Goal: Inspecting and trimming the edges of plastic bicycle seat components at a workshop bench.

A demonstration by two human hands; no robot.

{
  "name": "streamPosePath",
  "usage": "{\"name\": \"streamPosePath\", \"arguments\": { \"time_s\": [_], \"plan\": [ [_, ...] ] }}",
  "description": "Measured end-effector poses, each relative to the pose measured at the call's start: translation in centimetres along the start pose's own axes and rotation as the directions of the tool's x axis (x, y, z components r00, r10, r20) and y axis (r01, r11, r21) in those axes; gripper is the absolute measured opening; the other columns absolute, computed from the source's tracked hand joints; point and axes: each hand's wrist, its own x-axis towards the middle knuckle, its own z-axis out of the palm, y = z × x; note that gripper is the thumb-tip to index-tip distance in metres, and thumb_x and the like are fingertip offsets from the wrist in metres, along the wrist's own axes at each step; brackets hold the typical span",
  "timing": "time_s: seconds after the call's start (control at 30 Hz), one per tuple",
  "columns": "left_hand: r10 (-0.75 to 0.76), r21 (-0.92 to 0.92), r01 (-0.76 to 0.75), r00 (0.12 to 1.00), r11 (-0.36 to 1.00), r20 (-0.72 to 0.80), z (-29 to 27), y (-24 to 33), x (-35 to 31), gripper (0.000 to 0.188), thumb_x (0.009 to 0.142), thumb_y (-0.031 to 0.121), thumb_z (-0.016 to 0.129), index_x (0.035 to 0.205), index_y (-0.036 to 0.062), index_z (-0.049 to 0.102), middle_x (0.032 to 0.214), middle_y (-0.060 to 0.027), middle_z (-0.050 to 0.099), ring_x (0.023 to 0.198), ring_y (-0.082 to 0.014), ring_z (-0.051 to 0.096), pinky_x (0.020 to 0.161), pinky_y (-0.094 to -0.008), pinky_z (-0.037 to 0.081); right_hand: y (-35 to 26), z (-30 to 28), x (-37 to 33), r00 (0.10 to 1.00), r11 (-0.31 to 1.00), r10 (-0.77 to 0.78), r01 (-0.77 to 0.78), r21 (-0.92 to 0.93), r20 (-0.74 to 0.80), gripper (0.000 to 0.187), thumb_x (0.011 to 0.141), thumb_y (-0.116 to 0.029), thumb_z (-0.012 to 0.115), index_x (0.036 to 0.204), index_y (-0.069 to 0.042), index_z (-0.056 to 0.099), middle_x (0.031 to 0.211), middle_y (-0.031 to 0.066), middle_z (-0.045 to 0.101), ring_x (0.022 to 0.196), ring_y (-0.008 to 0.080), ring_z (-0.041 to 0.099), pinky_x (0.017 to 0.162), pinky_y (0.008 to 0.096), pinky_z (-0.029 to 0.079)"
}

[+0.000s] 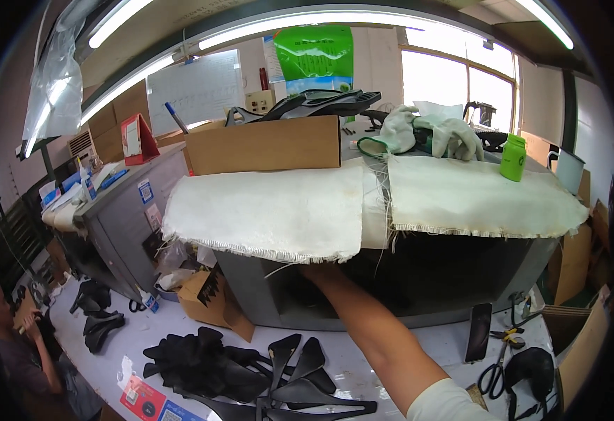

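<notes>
From the lower right, my right forearm point(373, 330) reaches into the dark opening of a grey metal housing point(247, 288). My right hand point(316, 271) is just behind the frayed lower edge of a white cloth flap point(272, 210). That cloth and the shadow hide the fingers and anything they may hold. My left hand is out of sight. Below the opening, a heap of black molded parts point(201, 365) lies on the white table, with flat, blade-like black parts point(300, 379) beside it.
A cardboard box point(265, 146) of black parts, white work gloves point(454, 137) and a green bottle point(513, 158) stand on top. A phone point(478, 332), scissors point(493, 375) and yellow-handled pliers point(509, 337) are at right. Another person point(26, 351) sits at far left.
</notes>
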Motion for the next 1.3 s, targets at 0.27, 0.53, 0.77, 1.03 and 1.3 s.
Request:
{"name": "streamPosePath", "arguments": {
  "time_s": [0.27,0.53,0.77,1.03,1.3],
  "plan": [
    [-0.006,0.044,0.009,0.997,0.999,-0.078,0.3,0.5,0.5,0.057,0.107,0.059,0.043,0.081,0.0104,0.057,0.059,0.0010,0.041,0.050,-0.0145,0.037,0.054,-0.0324,0.036,0.0,-4.9,-2.1,0.864,0.762,0.407,-0.143,0.631,-0.296,0.039,0.100,-0.019,0.064,0.135,-0.005,0.059,0.128,0.0165,0.064,0.109,0.0312,0.067,0.089,0.0442,0.055],
    [-0.073,0.035,0.071,0.996,0.997,0.050,3.2,-0.7,0.6,0.049,0.107,0.053,0.047,0.088,0.0090,0.057,0.059,-0.0006,0.043,0.053,-0.0153,0.039,0.056,-0.0328,0.036,-2.2,-33.2,-22.5,0.601,0.084,0.779,-0.384,0.920,0.179,0.027,0.110,-0.020,0.048,0.129,-0.004,0.056,0.093,0.0090,0.065,0.058,0.0186,0.060,0.047,0.0303,0.045],
    [-0.085,0.140,0.067,0.988,0.988,0.126,9.2,-3.4,0.8,0.044,0.109,0.047,0.047,0.106,0.0060,0.062,0.062,-0.0014,0.044,0.054,-0.0153,0.039,0.058,-0.0317,0.036,-1.0,-42.0,-34.0,0.374,0.228,0.718,-0.923,0.309,0.587,0.024,0.104,-0.021,0.059,0.119,-0.004,0.068,0.089,0.0031,0.065,0.050,0.0079,0.055,0.043,0.0232,0.042],
    [-0.001,0.363,-0.006,1.000,0.932,0.018,8.0,-9.2,1.7,0.040,0.113,0.038,0.038,0.128,0.0050,0.055,0.073,-0.0066,0.053,0.050,-0.0185,0.045,0.055,-0.0408,0.043,-12.8,-42.8,-43.4,0.821,0.964,0.105,-0.223,0.146,0.561,0.058,0.101,-0.045,0.061,0.147,-0.009,0.055,0.157,0.0238,0.042,0.145,0.0462,0.039,0.118,0.0536,0.036],
    [-0.401,0.432,0.381,0.915,0.818,-0.048,10.9,-8.7,1.2,0.042,0.109,0.042,0.050,0.115,0.0027,0.061,0.074,-0.0070,0.059,0.052,-0.0190,0.052,0.052,-0.0350,0.043,-13.6,-45.6,-43.5,0.866,0.873,0.164,-0.350,0.340,0.472,0.050,0.102,-0.036,0.062,0.144,-0.008,0.058,0.158,0.0214,0.042,0.144,0.0385,0.044,0.116,0.0570,0.036]
  ]
}}
